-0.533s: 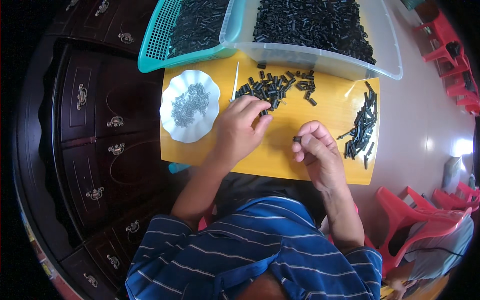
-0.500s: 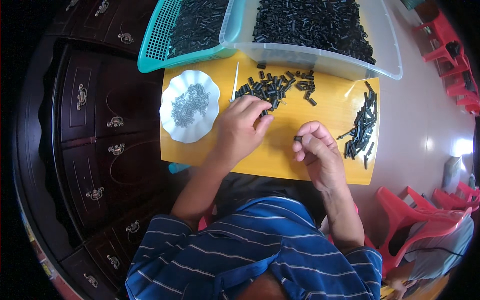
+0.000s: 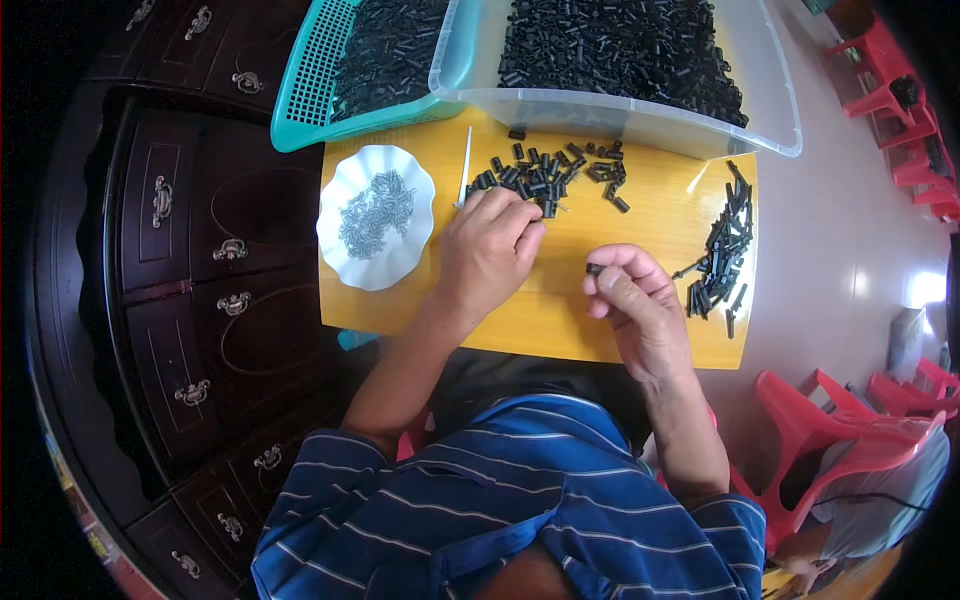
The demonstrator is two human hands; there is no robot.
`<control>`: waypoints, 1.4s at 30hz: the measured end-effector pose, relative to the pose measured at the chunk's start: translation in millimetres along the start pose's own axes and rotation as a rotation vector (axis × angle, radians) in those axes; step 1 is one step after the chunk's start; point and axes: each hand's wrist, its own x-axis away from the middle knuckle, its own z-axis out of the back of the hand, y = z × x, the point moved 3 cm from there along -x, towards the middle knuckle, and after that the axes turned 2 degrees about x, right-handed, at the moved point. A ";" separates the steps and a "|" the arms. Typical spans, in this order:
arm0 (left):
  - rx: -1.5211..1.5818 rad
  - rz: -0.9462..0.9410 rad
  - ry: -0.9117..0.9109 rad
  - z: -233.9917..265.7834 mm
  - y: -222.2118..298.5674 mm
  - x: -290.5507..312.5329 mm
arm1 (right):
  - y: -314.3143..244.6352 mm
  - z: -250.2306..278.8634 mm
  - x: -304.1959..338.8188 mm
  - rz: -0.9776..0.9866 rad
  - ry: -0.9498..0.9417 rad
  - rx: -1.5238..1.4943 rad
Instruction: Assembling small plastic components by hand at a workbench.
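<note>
My left hand (image 3: pixel 487 248) is closed at the near edge of a loose pile of short black tubes (image 3: pixel 540 178). Its thumb and forefinger are pressed together, and the fingers cover whatever lies between them. To the right, my right hand (image 3: pixel 640 298) is raised over the yellow tabletop (image 3: pixel 560 310), pinching a small black tube (image 3: pixel 595 269) between thumb and fingers. Left of my left hand stands a white scalloped dish (image 3: pixel 338 250) of small, clear or silvery pieces (image 3: pixel 378 215). A thin white stick (image 3: pixel 466 165) lies between dish and pile.
A teal basket (image 3: pixel 300 100) and a clear plastic bin (image 3: pixel 640 105), both full of black parts, stand at the table's far side. Longer black pieces (image 3: pixel 722 250) lie along the right edge. Dark drawers (image 3: pixel 160 250) flank the left; red chairs (image 3: pixel 800 430) and another person (image 3: pixel 880 490) are at right.
My left hand has turned slightly, and the black piece that showed between its thumb and forefinger is now hidden. The right hand keeps its small black tube, raised a little.
</note>
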 end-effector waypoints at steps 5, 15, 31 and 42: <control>0.173 0.039 -0.011 6.7 4.4 -0.3 | 0.4 1.7 -0.8 -0.010 -0.008 0.019; 0.908 0.510 -0.111 19.7 13.8 20.4 | 5.0 0.6 -2.8 0.034 -0.012 0.087; 0.827 0.345 -0.262 34.8 32.8 15.9 | 5.2 -4.9 -2.1 0.122 -0.026 0.146; 0.834 0.280 -0.281 32.6 35.4 9.3 | 6.3 -4.7 -0.8 0.135 -0.096 0.219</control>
